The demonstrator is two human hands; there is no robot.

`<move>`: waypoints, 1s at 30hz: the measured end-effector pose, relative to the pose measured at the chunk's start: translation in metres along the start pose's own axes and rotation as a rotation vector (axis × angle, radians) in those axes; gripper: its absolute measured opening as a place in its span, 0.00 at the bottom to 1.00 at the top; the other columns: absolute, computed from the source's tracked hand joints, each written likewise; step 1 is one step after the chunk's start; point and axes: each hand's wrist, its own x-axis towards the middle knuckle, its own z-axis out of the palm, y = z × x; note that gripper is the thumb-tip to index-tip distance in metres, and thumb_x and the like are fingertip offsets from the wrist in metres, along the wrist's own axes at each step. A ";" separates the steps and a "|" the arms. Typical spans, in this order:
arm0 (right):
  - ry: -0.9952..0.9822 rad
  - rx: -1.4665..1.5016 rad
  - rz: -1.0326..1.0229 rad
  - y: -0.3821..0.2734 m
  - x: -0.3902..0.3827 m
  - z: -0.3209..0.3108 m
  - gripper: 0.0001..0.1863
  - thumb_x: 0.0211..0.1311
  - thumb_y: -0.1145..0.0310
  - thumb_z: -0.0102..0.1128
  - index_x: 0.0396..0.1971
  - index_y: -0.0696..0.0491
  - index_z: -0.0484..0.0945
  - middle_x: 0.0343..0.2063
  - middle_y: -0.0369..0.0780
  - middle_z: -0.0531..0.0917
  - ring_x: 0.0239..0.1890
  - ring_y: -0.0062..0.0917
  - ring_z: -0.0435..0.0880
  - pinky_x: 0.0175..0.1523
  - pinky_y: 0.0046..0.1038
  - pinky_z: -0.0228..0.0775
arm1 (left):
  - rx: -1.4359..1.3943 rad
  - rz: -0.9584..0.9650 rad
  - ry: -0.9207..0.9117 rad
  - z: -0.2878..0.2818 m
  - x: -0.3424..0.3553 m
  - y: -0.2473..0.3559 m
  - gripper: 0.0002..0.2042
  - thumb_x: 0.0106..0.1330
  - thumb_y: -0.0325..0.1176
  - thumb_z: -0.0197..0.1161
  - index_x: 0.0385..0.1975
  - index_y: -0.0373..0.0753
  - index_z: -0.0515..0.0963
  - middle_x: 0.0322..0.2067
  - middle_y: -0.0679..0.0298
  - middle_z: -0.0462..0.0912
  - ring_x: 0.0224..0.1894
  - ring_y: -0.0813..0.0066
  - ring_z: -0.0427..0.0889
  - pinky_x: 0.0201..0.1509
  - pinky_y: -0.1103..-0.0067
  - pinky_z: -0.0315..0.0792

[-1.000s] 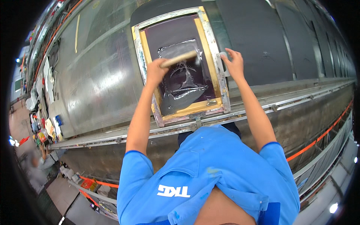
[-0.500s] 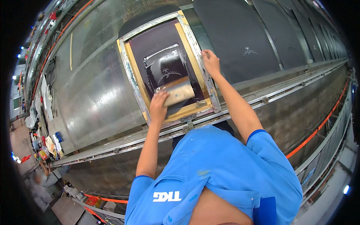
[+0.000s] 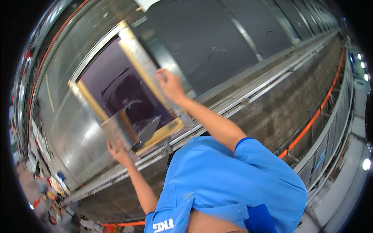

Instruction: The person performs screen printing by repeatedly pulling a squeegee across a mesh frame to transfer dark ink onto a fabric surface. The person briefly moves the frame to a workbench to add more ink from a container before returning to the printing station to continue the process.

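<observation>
In the head view, my left hand [image 3: 118,151] grips a wooden-backed squeegee [image 3: 115,129], tilted over the lower-left corner of a rectangular screen frame [image 3: 90,61] with yellow tape along its inner sides. The purple mesh [image 3: 130,83] carries a glossy dark smear around a pale branching design. My right hand [image 3: 166,80], slightly blurred, has its fingers curled at the right side bar of the frame. The frame lies on a long metal table [image 3: 66,128]; dark sheets [image 3: 186,50] are laid in a row to its right.
A metal rail [image 3: 268,83] runs along the near edge, below my arms. Orange piping [image 3: 311,124] and a railing [image 3: 334,128] lie at the right. Assorted cloths and containers [image 3: 54,186] sit at the lower left, where a blurred person [image 3: 58,217] is partly visible.
The view has swung, putting the frame further left and tilted. My left hand has drawn the squeegee down toward the frame's near left corner; my right hand stays at the right bar.
</observation>
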 end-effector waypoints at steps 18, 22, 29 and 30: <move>-0.577 0.725 0.061 -0.084 -0.038 -0.032 0.25 0.62 0.70 0.63 0.58 0.50 0.66 0.43 0.41 0.72 0.36 0.28 0.75 0.44 0.34 0.71 | -0.014 -0.398 0.184 -0.088 0.012 0.129 0.44 0.70 0.67 0.50 0.76 0.42 0.51 0.74 0.58 0.56 0.74 0.55 0.57 0.77 0.61 0.52; -0.997 0.846 0.027 -0.091 -0.073 -0.051 0.31 0.60 0.72 0.63 0.61 0.54 0.59 0.44 0.44 0.68 0.41 0.30 0.73 0.48 0.34 0.69 | 0.097 -0.363 0.350 -0.120 -0.034 0.153 0.44 0.70 0.67 0.50 0.76 0.42 0.52 0.74 0.57 0.57 0.73 0.55 0.58 0.76 0.62 0.53; -1.456 0.923 -0.135 -0.088 -0.134 -0.072 0.34 0.56 0.65 0.68 0.58 0.55 0.59 0.41 0.48 0.78 0.45 0.42 0.81 0.47 0.42 0.71 | 0.217 -0.446 0.538 -0.137 -0.122 0.160 0.44 0.69 0.67 0.51 0.76 0.40 0.53 0.73 0.55 0.59 0.72 0.54 0.59 0.76 0.62 0.54; -1.538 0.932 -0.136 -0.087 -0.138 -0.070 0.34 0.56 0.64 0.68 0.58 0.55 0.60 0.39 0.48 0.80 0.45 0.43 0.82 0.47 0.42 0.71 | 0.218 -0.460 0.555 -0.138 -0.134 0.157 0.44 0.69 0.67 0.52 0.76 0.40 0.53 0.73 0.55 0.59 0.72 0.54 0.60 0.76 0.62 0.54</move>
